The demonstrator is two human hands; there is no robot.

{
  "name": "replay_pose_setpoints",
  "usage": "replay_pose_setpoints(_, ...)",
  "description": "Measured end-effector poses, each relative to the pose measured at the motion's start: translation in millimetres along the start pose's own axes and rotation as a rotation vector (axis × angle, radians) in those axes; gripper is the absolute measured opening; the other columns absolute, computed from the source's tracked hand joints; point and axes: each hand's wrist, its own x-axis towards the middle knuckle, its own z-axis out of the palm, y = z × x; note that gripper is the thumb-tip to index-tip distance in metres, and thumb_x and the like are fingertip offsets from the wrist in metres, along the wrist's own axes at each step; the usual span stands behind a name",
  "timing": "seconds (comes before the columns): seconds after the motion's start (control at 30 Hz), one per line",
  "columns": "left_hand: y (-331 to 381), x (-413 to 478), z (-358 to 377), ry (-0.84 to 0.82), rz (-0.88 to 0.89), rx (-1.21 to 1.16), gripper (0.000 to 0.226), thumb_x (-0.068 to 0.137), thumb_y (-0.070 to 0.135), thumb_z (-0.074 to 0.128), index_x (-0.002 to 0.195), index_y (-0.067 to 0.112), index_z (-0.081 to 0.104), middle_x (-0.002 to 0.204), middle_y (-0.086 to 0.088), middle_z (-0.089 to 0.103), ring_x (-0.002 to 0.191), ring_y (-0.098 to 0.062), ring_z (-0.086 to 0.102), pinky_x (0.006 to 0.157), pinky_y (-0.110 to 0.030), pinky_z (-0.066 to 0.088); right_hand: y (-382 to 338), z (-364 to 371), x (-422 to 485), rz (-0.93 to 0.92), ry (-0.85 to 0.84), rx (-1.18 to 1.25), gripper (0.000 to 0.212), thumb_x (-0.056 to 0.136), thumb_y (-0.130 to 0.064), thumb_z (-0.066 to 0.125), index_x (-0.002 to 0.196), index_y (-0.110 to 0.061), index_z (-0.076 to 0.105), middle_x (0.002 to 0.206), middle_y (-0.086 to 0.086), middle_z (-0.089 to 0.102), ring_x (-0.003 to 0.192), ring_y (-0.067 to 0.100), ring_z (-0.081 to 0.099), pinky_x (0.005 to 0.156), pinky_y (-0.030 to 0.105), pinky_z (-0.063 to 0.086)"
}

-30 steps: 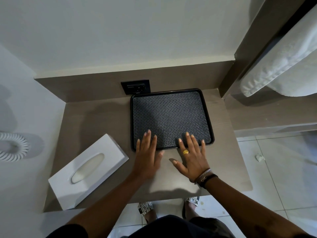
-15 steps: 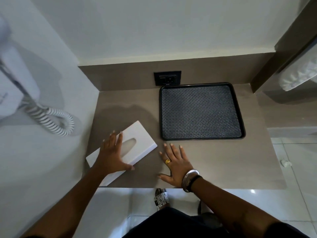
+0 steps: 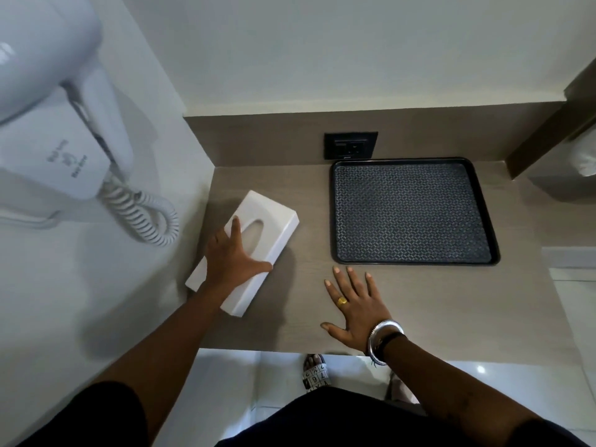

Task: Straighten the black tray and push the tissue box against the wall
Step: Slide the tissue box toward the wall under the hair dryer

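The black tray (image 3: 412, 211) with a patterned mat lies square on the wooden counter, its far edge against the back panel. The white tissue box (image 3: 277, 221) lies at an angle on the counter's left part, its near left corner close to the left wall. My left hand (image 3: 232, 259) rests on top of the box, fingers spread across it and thumb on its right edge. My right hand (image 3: 351, 304) lies flat and open on the counter, just in front of the tray's near left corner, touching nothing else.
A white wall-mounted hair dryer (image 3: 61, 124) with a coiled cord (image 3: 145, 214) hangs on the left wall. A black power socket (image 3: 351, 145) sits in the back panel above the tray. White towels (image 3: 585, 156) show at the far right. The counter's front edge is near my body.
Both hands have left the tray. My left hand went to the tissue box and has turned it closer to the left wall. My right hand came back onto the bare counter.
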Motion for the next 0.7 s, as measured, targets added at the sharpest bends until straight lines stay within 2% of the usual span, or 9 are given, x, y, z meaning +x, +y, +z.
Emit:
replay_pose_setpoints(0.17, 3.5, 47.3, -15.9, 0.091, -0.197, -0.076, 0.137, 0.05, 0.076, 0.076, 0.156, 0.021, 0.007, 0.153, -0.024, 0.027, 0.14, -0.043, 0.03, 0.113, -0.055, 0.028, 0.0, 2.1, 2.6, 0.01, -0.016, -0.022, 0.089, 0.083, -0.075, 0.038, 0.153, -0.021, 0.027, 0.163, 0.01, 0.016, 0.148, 0.037, 0.016, 0.116, 0.061, 0.013)
replay_pose_setpoints(0.3, 10.2, 77.1, -24.0, 0.077, -0.316, -0.09, 0.137, 0.05, 0.077, 0.074, 0.156, 0.019, 0.009, 0.152, -0.025, 0.028, 0.139, -0.043, 0.03, 0.113, -0.055, 0.026, 1.8, 10.8, 5.5, 0.0, -0.007, -0.014, 0.09, 0.082, -0.076, 0.039, 0.153, -0.021, 0.028, 0.163, 0.01, 0.017, 0.148, 0.037, 0.017, 0.114, 0.061, 0.015)
replay_pose_setpoints(0.43, 14.3, 96.4, -22.4, 0.096, -0.341, -0.106, 0.136, 0.046, 0.077, 0.073, 0.155, 0.02, 0.014, 0.146, -0.023, 0.035, 0.134, -0.041, 0.034, 0.112, -0.054, 0.029, 4.8, 11.5, 7.4, 0.005, -0.014, -0.032, 0.092, 0.079, -0.076, 0.043, 0.151, -0.022, 0.029, 0.162, 0.01, 0.02, 0.147, 0.037, 0.017, 0.113, 0.061, 0.016)
replay_pose_setpoints(0.57, 13.5, 103.3, -18.3, 0.099, -0.355, -0.112, 0.136, 0.048, 0.079, 0.071, 0.155, 0.018, 0.014, 0.147, -0.025, 0.034, 0.135, -0.043, 0.034, 0.112, -0.054, 0.026, 4.1, 9.5, 8.5, 0.005, -0.016, -0.051, 0.09, 0.079, -0.075, 0.044, 0.151, -0.022, 0.03, 0.161, 0.01, 0.021, 0.147, 0.037, 0.016, 0.112, 0.06, 0.014)
replay_pose_setpoints(0.7, 19.2, 90.1, -6.6, 0.206, -0.251, -0.132, 0.128, 0.061, 0.084, 0.058, 0.156, 0.01, 0.014, 0.16, -0.027, 0.015, 0.149, -0.043, 0.014, 0.118, -0.06, 0.01, 4.7, 8.1, 8.3, 0.006, -0.025, -0.05, 0.089, 0.079, -0.075, 0.044, 0.15, -0.022, 0.032, 0.16, 0.01, 0.024, 0.145, 0.036, 0.016, 0.112, 0.058, 0.01)
